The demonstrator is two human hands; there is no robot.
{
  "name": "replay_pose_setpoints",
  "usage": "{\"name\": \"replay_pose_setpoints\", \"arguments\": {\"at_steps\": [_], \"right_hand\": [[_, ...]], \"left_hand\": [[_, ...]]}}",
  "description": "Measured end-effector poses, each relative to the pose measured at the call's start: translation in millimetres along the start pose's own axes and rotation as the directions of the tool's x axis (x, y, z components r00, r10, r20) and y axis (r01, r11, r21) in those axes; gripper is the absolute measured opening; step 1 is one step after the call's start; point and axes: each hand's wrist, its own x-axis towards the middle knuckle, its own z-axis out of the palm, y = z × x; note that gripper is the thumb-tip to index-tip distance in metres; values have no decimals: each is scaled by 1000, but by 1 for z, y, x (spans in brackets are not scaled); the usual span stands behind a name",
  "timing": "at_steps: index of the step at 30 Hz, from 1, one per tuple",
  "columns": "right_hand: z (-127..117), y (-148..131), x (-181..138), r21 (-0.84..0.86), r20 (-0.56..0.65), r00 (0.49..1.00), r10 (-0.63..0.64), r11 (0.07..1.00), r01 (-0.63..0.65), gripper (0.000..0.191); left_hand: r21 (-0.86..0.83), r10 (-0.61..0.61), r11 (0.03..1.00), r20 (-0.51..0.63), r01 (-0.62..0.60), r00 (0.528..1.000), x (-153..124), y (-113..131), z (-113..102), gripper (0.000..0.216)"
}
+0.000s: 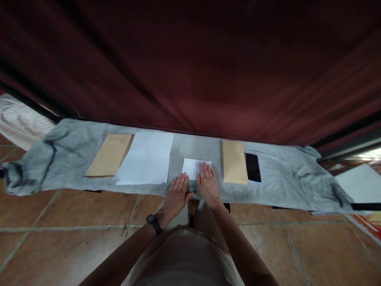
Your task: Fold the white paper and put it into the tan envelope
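A small white sheet of paper (189,166), perhaps folded, lies on the grey cloth in front of me. My right hand (206,182) rests flat over its right part, fingers stretched forward. At the lower left corner of the paper, my left hand (177,194) lies flat with its fingers extended, mostly on the cloth. Left of my hands is a stack of larger white sheets (145,158). A stack of brown envelopes (234,162) sits to the right of my right hand.
Grey cloth (285,174) covers the long narrow surface. Farther left lies another brown envelope stack (110,155), and a dark-screened phone (253,167) is beside the right-hand envelopes. A dark red curtain (190,79) hangs along the far edge. Tiled floor (98,210) shows below.
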Motion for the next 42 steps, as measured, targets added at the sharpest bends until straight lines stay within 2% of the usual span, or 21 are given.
{"name": "replay_pose_setpoints", "arguments": {"at_steps": [2,4,9,15,20,23,27,33,39,42], "right_hand": [[0,-12,-15,40,53,993,-105,994,103,50],[0,-20,-31,65,72,985,-155,986,151,47],[-7,-11,-53,21,41,995,-96,995,96,50],[-18,14,-62,-63,47,997,-54,996,57,52],[-17,16,-66,-81,34,998,-50,995,53,53],[-16,15,-67,-81,17,999,-43,996,44,52],[-16,14,-67,-89,15,999,-48,995,50,51],[-15,15,-67,-109,-1,998,-70,992,69,52],[-13,19,-67,-81,-4,998,-66,995,65,51],[-12,21,-55,-34,-9,999,-52,998,52,49]], "left_hand": [[0,12,1000,-4,-12,1000,0,1,0,60],[-7,25,1000,-6,-25,1000,0,0,0,59],[-10,24,1000,-28,-24,999,-1,-1,-1,60],[-32,13,999,-45,-14,999,-4,-3,-2,64],[-52,5,999,-38,-7,999,-4,-3,-6,64],[-52,-2,999,-33,0,999,7,1,-6,62],[-59,-27,998,-19,26,999,35,4,2,61],[-71,-73,995,9,74,997,72,-6,14,64],[-63,-86,994,-2,86,996,77,-13,17,66],[-71,-83,994,-13,82,996,75,-13,19,67]]}}
